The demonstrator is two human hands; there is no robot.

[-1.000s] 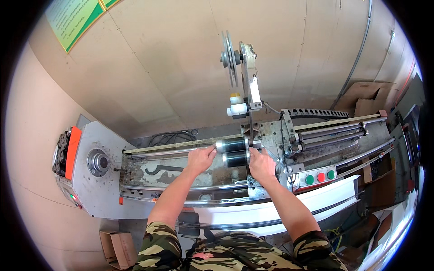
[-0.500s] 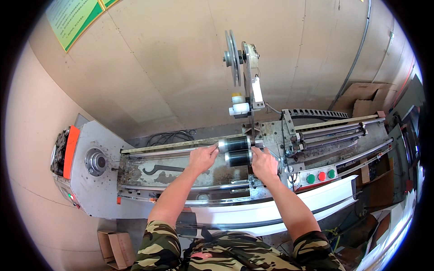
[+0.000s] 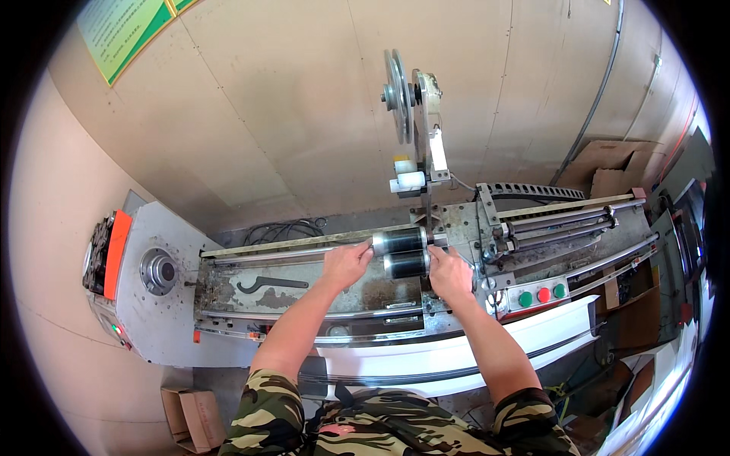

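Two short black rollers with bright metal ends sit one beyond the other on the machine's carriage: a far roller and a near roller. My left hand is closed, its fingertips at the left metal end of the far roller. From the right, my right hand has its fingers curled against the right end of the near roller, thumb side toward it. My fingers partly cover both roller ends, so the exact grip is hard to see. A dark hook spanner lies on the machine bed to the left.
An upright stand with a metal reel and white rollers rises behind the carriage. Green and red push buttons are at right. A round chuck faces the bed at left. White sheeting hangs along the front.
Both hands, the rollers and the reel stand appear slightly farther right than before. My hands keep the same places on the rollers.
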